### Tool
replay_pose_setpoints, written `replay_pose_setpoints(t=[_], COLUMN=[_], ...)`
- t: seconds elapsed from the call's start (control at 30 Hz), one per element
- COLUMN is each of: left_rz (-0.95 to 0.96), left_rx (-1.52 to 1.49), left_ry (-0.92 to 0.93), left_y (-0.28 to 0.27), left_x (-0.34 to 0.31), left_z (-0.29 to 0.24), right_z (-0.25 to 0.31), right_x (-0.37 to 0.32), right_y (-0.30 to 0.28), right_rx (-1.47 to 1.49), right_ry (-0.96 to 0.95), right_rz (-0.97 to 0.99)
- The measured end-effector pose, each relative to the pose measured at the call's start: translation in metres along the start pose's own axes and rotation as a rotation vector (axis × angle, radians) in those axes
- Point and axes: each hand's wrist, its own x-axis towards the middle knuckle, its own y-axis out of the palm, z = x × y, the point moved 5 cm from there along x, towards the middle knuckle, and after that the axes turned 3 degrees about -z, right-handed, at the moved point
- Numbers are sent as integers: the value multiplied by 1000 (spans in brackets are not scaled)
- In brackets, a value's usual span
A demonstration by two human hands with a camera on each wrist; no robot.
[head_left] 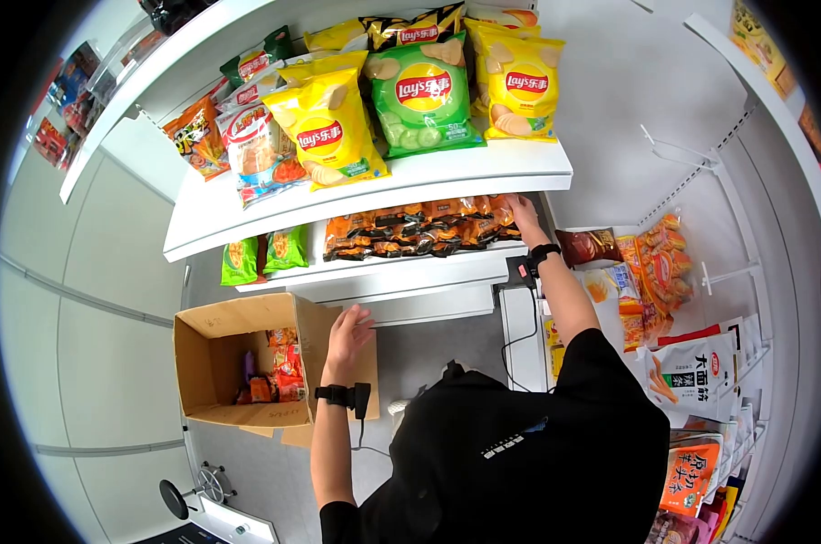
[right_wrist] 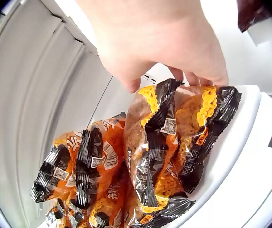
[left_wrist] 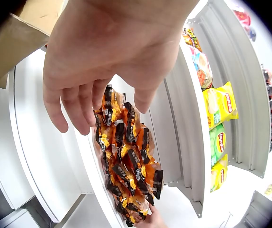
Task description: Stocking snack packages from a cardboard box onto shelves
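On the lower shelf lie several rows of orange-and-black snack packets (head_left: 419,227), clear in front with black crimped ends. My right hand (head_left: 524,219) is at their right end. In the right wrist view, the fingers of that right hand (right_wrist: 169,42) reach down at the end of the nearest packet (right_wrist: 150,142); their tips are partly hidden behind it, and the thumb lies apart from them. My left hand (head_left: 349,337) hangs in the air beside the cardboard box with nothing in it. Its fingers (left_wrist: 69,107) are loosely bent, pointing toward the packets in the left wrist view.
The open cardboard box (head_left: 206,363) holds several red and orange packets (head_left: 286,367). Green packets (head_left: 286,247) stand at the lower shelf's left. An upper shelf (head_left: 483,168) with chip bags (head_left: 424,95) overhangs the packets. Hanging snacks (head_left: 664,263) line the right side.
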Motion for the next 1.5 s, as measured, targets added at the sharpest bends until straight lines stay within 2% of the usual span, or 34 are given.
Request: replay_pose_setpoints(t=[0.27,0.33,0.57,0.77,0.87,0.97,1.03,1.1,1.13,1.17,1.4,1.5], left_rz=[-12,-13,-26,-40,-54,-65,-83,-130,-165,-203,-425,-515], left_rx=[-10,-18,-50,-93,-108,-131,-168,-189,-196,-204,-289,-391], left_ry=[-3,-5,6,-7,-5,-13,-11,-12,1,12,14,20], left_y=[-8,-10,-18,-35,-43,-59,-73,-89,-98,-108,-200,-240], left_x=[-1,-1,-6,-4,-11,-16,-20,-27,-32,-36,-63,-76], left_z=[1,2,2,8,6,10,14,18,19,20,59,78], right_z=[9,34,7,41,77,71,59,63,45,60,63,73], right_x=[-12,-34,-16,-64,-111,-122,-126,-140,-133,-157,-218,-247], right_y=[-3,-8,-21,-25,-22,-23,-19,-11,-6,8,91,137], right_rx=[-33,-84,-75,-94,-58,-89,113,127,158,233,243,253], right_ry=[-2,27,11,-50,-114,-180,-200,-189,-140,-28,87,205], right_rz=[10,19,-175,-261,-369,-425,-453,-393,-333,-230,19,153])
